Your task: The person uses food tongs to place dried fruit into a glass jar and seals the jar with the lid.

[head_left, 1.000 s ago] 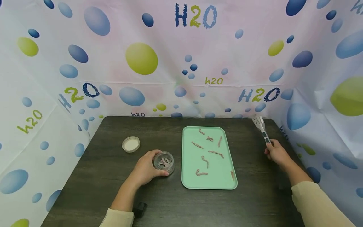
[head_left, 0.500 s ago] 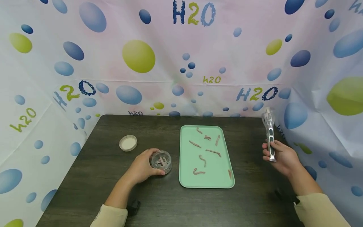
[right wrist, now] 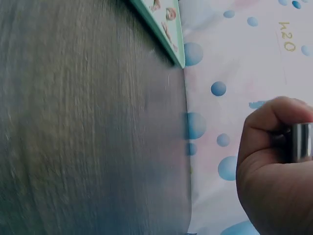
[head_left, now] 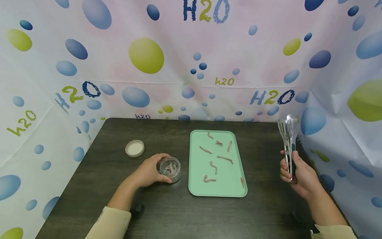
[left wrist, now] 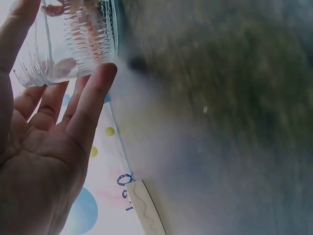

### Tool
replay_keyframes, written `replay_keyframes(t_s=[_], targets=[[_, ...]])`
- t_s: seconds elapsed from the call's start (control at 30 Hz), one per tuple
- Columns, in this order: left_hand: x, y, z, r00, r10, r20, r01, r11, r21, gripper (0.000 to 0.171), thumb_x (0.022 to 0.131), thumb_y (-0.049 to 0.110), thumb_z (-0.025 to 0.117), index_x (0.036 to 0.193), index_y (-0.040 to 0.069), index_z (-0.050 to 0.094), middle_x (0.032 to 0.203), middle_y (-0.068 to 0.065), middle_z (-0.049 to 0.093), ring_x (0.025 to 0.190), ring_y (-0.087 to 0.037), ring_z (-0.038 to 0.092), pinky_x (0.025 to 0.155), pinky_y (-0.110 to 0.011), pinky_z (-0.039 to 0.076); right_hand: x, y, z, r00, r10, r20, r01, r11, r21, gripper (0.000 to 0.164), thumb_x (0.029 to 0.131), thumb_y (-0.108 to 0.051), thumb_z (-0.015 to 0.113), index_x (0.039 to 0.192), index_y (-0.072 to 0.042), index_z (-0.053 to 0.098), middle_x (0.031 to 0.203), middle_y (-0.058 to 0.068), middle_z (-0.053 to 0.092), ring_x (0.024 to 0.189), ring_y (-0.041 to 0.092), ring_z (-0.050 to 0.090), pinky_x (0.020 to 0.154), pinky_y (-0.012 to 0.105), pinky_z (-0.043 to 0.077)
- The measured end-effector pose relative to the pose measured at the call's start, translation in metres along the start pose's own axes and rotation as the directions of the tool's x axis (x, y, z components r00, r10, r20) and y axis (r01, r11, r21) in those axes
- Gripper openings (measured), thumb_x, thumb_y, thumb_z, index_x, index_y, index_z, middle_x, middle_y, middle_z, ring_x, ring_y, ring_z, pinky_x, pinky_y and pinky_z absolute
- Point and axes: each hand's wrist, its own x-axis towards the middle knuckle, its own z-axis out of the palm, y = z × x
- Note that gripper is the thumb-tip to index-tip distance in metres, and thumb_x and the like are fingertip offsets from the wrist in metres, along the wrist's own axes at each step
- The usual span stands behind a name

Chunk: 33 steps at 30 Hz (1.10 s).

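My left hand grips a small clear glass jar from its left side, thumb in front and fingers behind. Brownish-pink, worm-like strips lie inside the jar. The left wrist view shows the ridged glass jar between thumb and fingers. Off to the right, my right hand holds metal tongs by their handles, with the slotted heads pointing up and spread a little apart. In the right wrist view only the shiny handle end of the tongs shows beside the curled fingers.
A mint-green tray lies between the hands, bearing several scattered worm-like pieces. Behind the left hand is a round lid on the dark wooden table. A bubble-printed sheet borders the table's back and sides.
The right hand has turned the tongs from leaning left to upright, and their two arms now show apart. The left hand still holds the jar; the head view has shifted slightly.
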Motion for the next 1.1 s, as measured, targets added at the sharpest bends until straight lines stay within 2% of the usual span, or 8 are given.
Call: replay_keyframes(t_s=[0.13,0.27,0.43,0.6,0.77,0.97,1.03,1.1], targets=[[0.003,-0.002,-0.003,0.999,0.015,0.03,-0.015,1.0,-0.012,0.096,0.071,0.042,0.103,0.152,0.021,0.057,0.146,-0.007,0.065,0.129,-0.027,0.065,0.109,-0.056,0.055,-0.003,0.005,0.008,1.0,0.009,-0.026,-0.012,0.993,-0.118,0.037,0.117,-0.046,0.027,0.14,-0.018,0.036,0.093,-0.006,0.057,0.064,0.012,0.039,0.056,0.029,0.036],[0.003,-0.002,-0.006,0.998,0.033,0.049,-0.032,0.999,-0.021,0.095,0.071,0.041,0.103,0.151,0.021,0.057,0.146,-0.007,0.066,0.129,-0.026,0.065,0.108,-0.055,0.056,-0.005,0.011,0.016,0.996,0.034,-0.088,-0.059,0.955,-0.291,0.035,0.118,-0.045,0.03,0.139,-0.019,0.04,0.097,-0.009,0.058,0.072,0.007,0.054,0.062,0.026,0.053],[0.003,-0.003,-0.007,0.997,0.045,0.056,-0.044,0.999,-0.022,0.095,0.071,0.041,0.103,0.151,0.021,0.057,0.144,-0.006,0.066,0.128,-0.025,0.065,0.108,-0.052,0.055,-0.007,0.021,0.023,0.987,0.048,-0.154,-0.108,0.902,-0.417,0.03,0.119,-0.043,0.034,0.136,-0.021,0.046,0.094,-0.007,0.058,0.067,0.01,0.053,0.056,0.033,0.052],[0.004,-0.004,-0.008,0.997,0.041,0.064,-0.038,0.998,-0.041,0.095,0.071,0.04,0.103,0.152,0.02,0.057,0.144,-0.006,0.067,0.124,-0.024,0.066,0.1,-0.046,0.058,-0.006,0.03,0.031,0.975,0.02,-0.22,-0.141,0.822,-0.551,0.028,0.119,-0.038,0.041,0.134,-0.016,0.051,0.092,-0.004,0.06,0.062,0.015,0.052,0.048,0.038,0.046],[0.005,-0.006,-0.008,0.997,0.033,0.074,-0.029,0.998,-0.059,0.094,0.072,0.038,0.103,0.152,0.021,0.056,0.144,-0.006,0.066,0.122,-0.023,0.066,0.095,-0.041,0.058,-0.003,0.037,0.037,0.953,0.052,-0.298,-0.229,0.767,-0.599,0.041,0.118,-0.039,0.048,0.144,-0.009,0.042,0.093,-0.004,0.066,0.059,0.014,0.053,0.047,0.035,0.047],[0.006,-0.008,-0.008,0.996,0.03,0.083,-0.024,0.997,-0.072,0.094,0.073,0.038,0.103,0.152,0.023,0.056,0.144,-0.006,0.065,0.121,-0.023,0.067,0.094,-0.041,0.061,0.0,0.045,0.042,0.944,0.044,-0.328,-0.259,0.715,-0.65,0.05,0.115,-0.037,0.056,0.147,-0.001,0.04,0.096,0.002,0.072,0.058,0.014,0.053,0.048,0.033,0.049],[0.006,-0.008,-0.008,0.996,0.027,0.086,-0.02,0.997,-0.079,0.094,0.073,0.038,0.103,0.152,0.023,0.055,0.144,-0.006,0.065,0.121,-0.023,0.067,0.094,-0.04,0.062,0.001,0.046,0.043,0.94,0.031,-0.341,-0.27,0.678,-0.684,0.052,0.114,-0.037,0.06,0.147,-0.001,0.042,0.097,0.004,0.073,0.058,0.014,0.053,0.049,0.032,0.049],[0.006,-0.008,-0.008,0.996,0.023,0.091,-0.015,0.996,-0.089,0.094,0.073,0.037,0.103,0.153,0.022,0.055,0.144,-0.007,0.064,0.121,-0.024,0.068,0.093,-0.04,0.063,0.002,0.048,0.044,0.937,0.012,-0.349,-0.28,0.625,-0.729,0.052,0.112,-0.037,0.063,0.147,-0.002,0.046,0.095,0.006,0.073,0.057,0.014,0.053,0.049,0.032,0.049]])
